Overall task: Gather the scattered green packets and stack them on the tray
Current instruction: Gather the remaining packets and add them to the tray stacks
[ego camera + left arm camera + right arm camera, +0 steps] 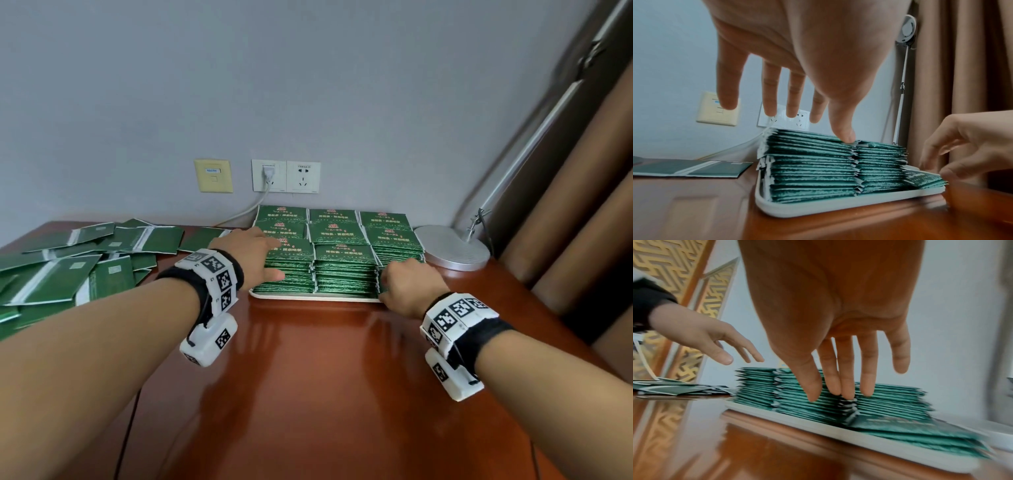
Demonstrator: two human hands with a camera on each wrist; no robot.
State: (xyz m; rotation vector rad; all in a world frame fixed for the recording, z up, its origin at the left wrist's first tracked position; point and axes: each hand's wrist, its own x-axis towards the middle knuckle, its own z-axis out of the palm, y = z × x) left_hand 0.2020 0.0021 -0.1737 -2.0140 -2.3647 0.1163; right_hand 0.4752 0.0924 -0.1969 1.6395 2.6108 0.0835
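A white tray [315,297] against the wall holds a three-by-three grid of stacked green packets [342,255]. My left hand [253,255] reaches over the front-left stack with fingers spread and straight; in the left wrist view its thumb [845,138] touches the top of a stack [809,170]. My right hand [407,284] is at the tray's front-right corner. Its straight fingers [846,392] press against the sides of the stacks above a lower, blurred stack [910,428]. More green packets [61,267] lie scattered at the table's left.
A silver lamp base [452,248] stands just right of the tray, its arm rising along brown curtains [582,205]. Wall sockets [286,176] with a white cable sit behind the tray. Glossy brown tabletop [325,377] stretches in front.
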